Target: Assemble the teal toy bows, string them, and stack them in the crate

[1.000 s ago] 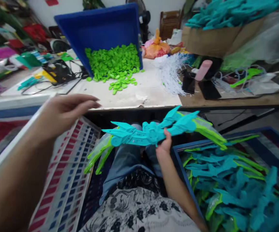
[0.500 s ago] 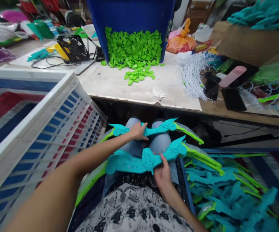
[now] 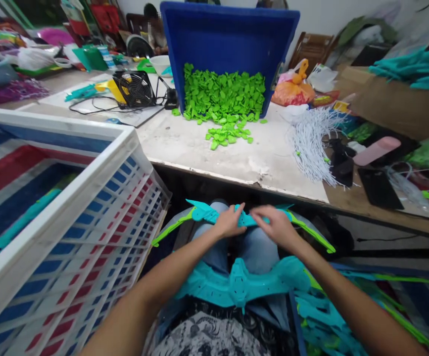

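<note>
A teal toy bow (image 3: 210, 215) with lime-green limbs lies across my knees. Wrapped over its middle is my left hand (image 3: 231, 221), closed on the grip. Just right of that, my right hand (image 3: 275, 226) is over the same bow, slightly blurred, its thumb and fingers drawn together. Whatever sits in those fingertips is too small to make out. Nearer my body, a second teal toy bow (image 3: 214, 287) rests on my lap, untouched by either hand; my forearms hide parts of its ends.
On the table (image 3: 199, 163) a tipped blue bin (image 3: 232, 34) spills small green pieces (image 3: 229, 133). A bundle of white strings (image 3: 314, 148) lies right of it. A white crate (image 3: 125, 163) stands at left. More teal bows (image 3: 321, 316) are heaped at lower right.
My right hand has let go of the nearer bow and moved forward to the far one. The near bow now rests on my lap. My left hand keeps its hold. The view has shifted.
</note>
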Available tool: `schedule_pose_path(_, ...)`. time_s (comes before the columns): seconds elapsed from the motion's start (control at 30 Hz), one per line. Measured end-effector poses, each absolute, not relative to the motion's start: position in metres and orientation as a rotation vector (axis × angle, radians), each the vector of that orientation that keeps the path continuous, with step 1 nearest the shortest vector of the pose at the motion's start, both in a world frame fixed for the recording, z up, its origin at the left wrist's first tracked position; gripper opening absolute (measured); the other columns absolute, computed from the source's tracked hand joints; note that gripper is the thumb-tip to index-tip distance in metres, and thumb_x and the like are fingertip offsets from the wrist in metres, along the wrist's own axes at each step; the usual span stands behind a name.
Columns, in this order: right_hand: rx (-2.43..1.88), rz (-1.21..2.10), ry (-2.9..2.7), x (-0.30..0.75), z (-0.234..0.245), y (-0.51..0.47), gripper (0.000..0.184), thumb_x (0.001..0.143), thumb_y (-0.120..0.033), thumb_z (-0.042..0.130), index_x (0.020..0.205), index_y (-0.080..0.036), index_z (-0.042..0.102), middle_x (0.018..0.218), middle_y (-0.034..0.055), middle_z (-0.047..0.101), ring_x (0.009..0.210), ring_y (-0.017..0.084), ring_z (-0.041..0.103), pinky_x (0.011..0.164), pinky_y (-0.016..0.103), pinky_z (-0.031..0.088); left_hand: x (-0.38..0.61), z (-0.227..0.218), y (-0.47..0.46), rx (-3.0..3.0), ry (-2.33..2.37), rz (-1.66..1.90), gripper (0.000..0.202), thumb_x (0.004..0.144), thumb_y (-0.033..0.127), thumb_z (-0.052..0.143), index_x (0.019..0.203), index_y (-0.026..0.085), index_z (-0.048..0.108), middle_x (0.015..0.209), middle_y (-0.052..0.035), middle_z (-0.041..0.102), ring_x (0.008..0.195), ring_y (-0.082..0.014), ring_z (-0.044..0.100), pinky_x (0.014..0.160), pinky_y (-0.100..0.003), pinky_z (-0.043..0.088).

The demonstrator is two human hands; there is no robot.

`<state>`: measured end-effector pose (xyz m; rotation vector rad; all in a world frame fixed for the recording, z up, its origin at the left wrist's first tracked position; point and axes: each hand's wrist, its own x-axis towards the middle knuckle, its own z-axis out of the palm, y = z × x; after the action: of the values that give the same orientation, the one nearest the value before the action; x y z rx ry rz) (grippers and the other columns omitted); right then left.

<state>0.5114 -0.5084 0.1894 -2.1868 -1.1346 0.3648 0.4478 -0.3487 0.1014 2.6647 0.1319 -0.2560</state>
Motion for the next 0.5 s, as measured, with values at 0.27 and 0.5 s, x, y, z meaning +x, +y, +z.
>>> schedule_pose_path(0.27, -2.588, -0.177, -0.943, 0.715, 0.184, -0.283, 0.056, 0.088, -0.052, 0.041, 0.138, -0.026, 0.041, 0.150, 0.0104, 0.025, 0.138, 0.036, 0.014, 0.105, 0.064, 0.015, 0.449, 0.101, -0.357, 2.573, 0.137, -0.273, 0.090, 0.074, 0.046, 0.057, 0.147, 0.021, 0.012, 0.140, -0.0215, 0.031, 0.117, -0.0369, 0.049, 0.092, -0.045, 0.045)
schedule_pose_path(0.5, -2.628, 0.072, -1.101, 0.750, 0.173, -0.237, 0.062, 0.082, -0.072, 0.030, 0.131, -0.038, 0.047, 0.144, 0.0072, 0.037, 0.137, 0.037, 0.018, 0.102, 0.071, 0.011, 0.453, 0.098, -0.351, 2.412, 0.086, -0.263, 0.088, 0.071, 0.039, 0.066, 0.145, 0.026, 0.021, 0.152, -0.0190, 0.011, 0.136, -0.0430, 0.019, 0.105, -0.055, 0.030)
